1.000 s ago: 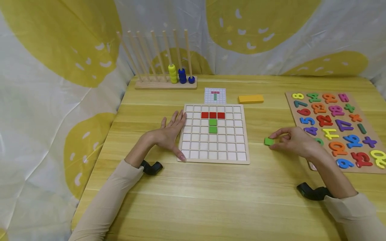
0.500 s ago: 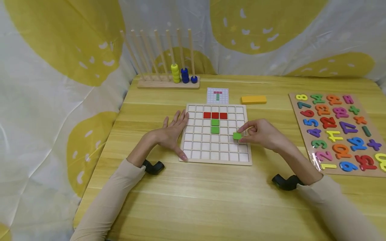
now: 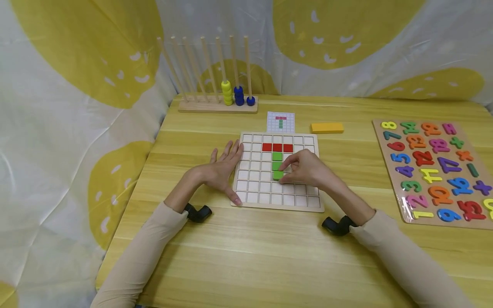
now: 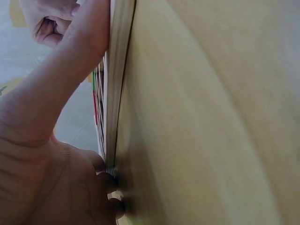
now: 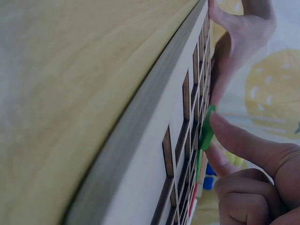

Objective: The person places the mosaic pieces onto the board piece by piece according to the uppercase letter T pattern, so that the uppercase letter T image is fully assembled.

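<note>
A wooden grid board (image 3: 277, 208) with white cells lies mid-table. In its second row sit several red square tiles (image 3: 277, 147), with green tiles (image 3: 277, 156) in a column below the middle one. My right hand (image 3: 306, 167) pinches another green tile (image 5: 207, 129) between thumb and index finger, at the cell directly under that column. In the right wrist view this tile is tilted and stands up from the board's surface. My left hand (image 3: 221, 171) has its fingers spread along the board's left edge, thumb at the near left corner.
Behind the board lies a small pattern card (image 3: 280, 122) showing a red and green T. An orange block (image 3: 327, 128) is right of it. A peg stand (image 3: 218, 106) with yellow and blue beads stands back left; a number puzzle board (image 3: 406, 214) lies right.
My right hand has carried the green tile leftward from the table right of the board to the green column. My left hand has stayed at the board's left edge.
</note>
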A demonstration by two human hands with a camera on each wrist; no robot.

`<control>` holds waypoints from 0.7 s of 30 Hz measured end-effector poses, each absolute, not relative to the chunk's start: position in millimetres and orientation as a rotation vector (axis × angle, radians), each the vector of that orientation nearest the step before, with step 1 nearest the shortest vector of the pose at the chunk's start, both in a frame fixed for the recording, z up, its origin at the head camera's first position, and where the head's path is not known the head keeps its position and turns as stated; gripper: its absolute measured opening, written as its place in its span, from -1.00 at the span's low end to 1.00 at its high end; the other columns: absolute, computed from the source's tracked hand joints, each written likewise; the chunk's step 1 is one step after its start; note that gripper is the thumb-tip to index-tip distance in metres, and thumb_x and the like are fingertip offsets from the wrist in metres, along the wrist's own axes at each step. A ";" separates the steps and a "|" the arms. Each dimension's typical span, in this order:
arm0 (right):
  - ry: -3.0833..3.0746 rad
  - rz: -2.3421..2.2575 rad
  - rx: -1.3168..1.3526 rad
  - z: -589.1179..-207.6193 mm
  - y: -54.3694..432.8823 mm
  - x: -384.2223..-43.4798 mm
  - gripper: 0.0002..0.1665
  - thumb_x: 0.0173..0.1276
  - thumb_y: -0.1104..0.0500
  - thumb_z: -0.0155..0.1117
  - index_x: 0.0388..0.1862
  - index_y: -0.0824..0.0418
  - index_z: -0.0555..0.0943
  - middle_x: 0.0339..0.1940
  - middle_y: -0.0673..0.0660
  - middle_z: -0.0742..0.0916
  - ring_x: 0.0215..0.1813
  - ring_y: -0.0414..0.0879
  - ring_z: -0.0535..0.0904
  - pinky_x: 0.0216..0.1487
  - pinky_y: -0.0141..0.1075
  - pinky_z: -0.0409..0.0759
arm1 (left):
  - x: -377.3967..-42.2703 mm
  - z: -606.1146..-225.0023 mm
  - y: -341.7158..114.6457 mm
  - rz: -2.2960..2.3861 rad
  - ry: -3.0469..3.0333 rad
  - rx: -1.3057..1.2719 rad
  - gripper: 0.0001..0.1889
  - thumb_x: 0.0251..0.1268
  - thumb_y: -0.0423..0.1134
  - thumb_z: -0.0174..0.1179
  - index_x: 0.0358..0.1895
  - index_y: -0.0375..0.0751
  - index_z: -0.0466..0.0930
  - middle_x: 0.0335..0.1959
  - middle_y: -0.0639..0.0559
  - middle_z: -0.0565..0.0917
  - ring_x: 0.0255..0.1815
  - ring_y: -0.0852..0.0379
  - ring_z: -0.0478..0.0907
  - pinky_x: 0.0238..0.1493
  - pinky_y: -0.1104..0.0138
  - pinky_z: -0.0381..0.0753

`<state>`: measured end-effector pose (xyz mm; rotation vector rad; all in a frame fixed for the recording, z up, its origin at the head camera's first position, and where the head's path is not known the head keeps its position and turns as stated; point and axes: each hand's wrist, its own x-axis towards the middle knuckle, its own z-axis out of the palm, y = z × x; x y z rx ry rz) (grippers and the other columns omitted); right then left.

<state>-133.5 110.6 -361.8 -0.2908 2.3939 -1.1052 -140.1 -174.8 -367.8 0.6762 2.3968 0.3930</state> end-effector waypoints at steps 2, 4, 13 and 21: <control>2.399 -1.102 -0.288 -362.6 109.0 -134.0 -0.65 0.08 0.20 0.68 -0.14 0.24 0.81 -0.74 -0.06 0.30 -0.57 -0.16 0.17 -0.48 -0.35 0.11 | -140.2 -367.7 -174.6 0.387 2.396 0.672 0.71 -0.19 0.26 0.65 0.61 -0.23 -0.73 0.62 -0.14 -0.77 0.65 -0.15 -0.84 0.55 -0.29 -0.72; 2.406 -1.096 -0.281 -363.2 107.9 -134.1 -0.65 0.07 0.20 0.69 -0.15 0.23 0.81 -0.74 -0.06 0.31 -0.57 -0.15 0.19 -0.48 -0.35 0.12 | -140.2 -367.8 -174.5 0.385 2.395 0.671 0.71 -0.19 0.26 0.65 0.61 -0.23 -0.73 0.62 -0.14 -0.77 0.65 -0.15 -0.84 0.55 -0.29 -0.72; 2.426 -1.056 -0.286 -364.1 104.0 -131.6 -0.67 0.08 0.24 0.68 -0.15 0.27 0.81 -0.75 -0.05 0.34 -0.58 -0.16 0.24 -0.45 -0.34 0.20 | -138.8 -367.3 -173.5 0.390 2.389 0.665 0.70 -0.17 0.27 0.64 0.61 -0.23 -0.73 0.63 -0.15 -0.76 0.65 -0.14 -0.84 0.56 -0.28 -0.72; 2.525 -0.995 -0.346 -361.7 99.4 -129.0 -0.69 0.06 0.25 0.69 -0.18 0.25 0.83 -0.73 -0.03 0.37 -0.55 -0.13 0.26 -0.44 -0.33 0.21 | -140.0 -367.0 -173.8 0.394 2.397 0.667 0.71 -0.19 0.26 0.64 0.61 -0.23 -0.73 0.63 -0.15 -0.76 0.65 -0.15 -0.83 0.56 -0.28 -0.72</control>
